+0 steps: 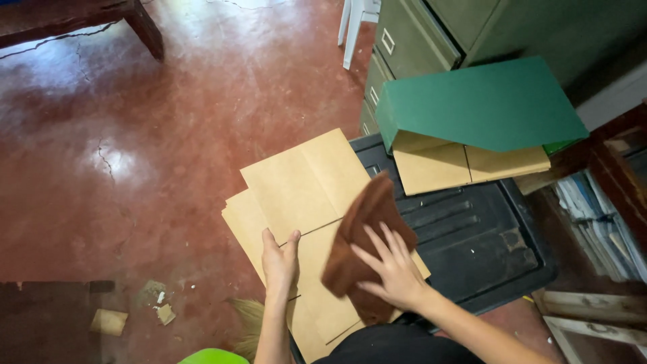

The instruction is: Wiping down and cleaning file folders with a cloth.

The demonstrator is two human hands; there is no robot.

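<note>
Head view, looking down: the left hand has its grip pinched on the near edge of a stack of flat tan cardboard sheets, thumb on top. The right hand lies flat with fingers spread wide, pressing a brown cloth onto the sheets rather than clutching it. The stack rests partly on a black plastic bin lid and sticks out left over the red floor. Farther right, a green folded box sits tilted on the lid with more tan cardboard showing under it. Olive metal filing cabinet at the far side. Some cardboard scraps on the floor near left.
</note>
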